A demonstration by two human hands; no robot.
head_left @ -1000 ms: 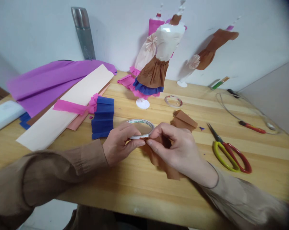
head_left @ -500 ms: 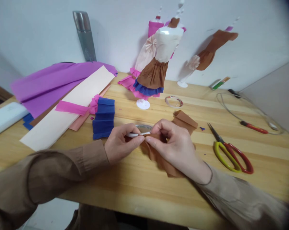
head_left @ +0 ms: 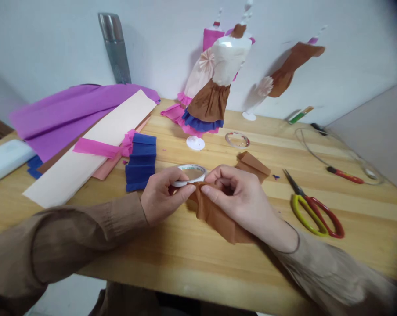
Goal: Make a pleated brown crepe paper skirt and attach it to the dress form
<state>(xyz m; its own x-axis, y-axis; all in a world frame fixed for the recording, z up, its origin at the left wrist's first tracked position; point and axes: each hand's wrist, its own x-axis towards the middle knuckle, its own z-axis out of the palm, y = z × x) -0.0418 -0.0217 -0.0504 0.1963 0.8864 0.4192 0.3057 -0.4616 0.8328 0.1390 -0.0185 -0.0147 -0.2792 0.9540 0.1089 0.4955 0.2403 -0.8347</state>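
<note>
Pinched between the thumb and fingers of my left hand (head_left: 160, 191) are a white-rimmed roll of tape (head_left: 201, 176) and the gathered top edge of a strip of brown crepe paper (head_left: 218, 221). Close beside it, my right hand (head_left: 246, 193) pinches the same edge, its thumb on the near side. The brown paper hangs in folds below both hands, towards the table's front. My right hand hides part of it. Behind my right hand lies a folded end of brown paper (head_left: 253, 164); whether it joins the held strip is hidden.
A small dress form in a brown skirt (head_left: 210, 103) stands at the back, with other dressed forms around it. Scissors (head_left: 312, 210) lie right, a clear tape ring (head_left: 237, 139) behind my hands. Left are pleated blue paper (head_left: 141, 162), purple paper (head_left: 73, 109) and a bottle (head_left: 114, 48).
The tape roll has tipped so its ring opening shows more. The brown edge between my fingertips is now bunched into a fold, and my hands remain in nearly the same place.
</note>
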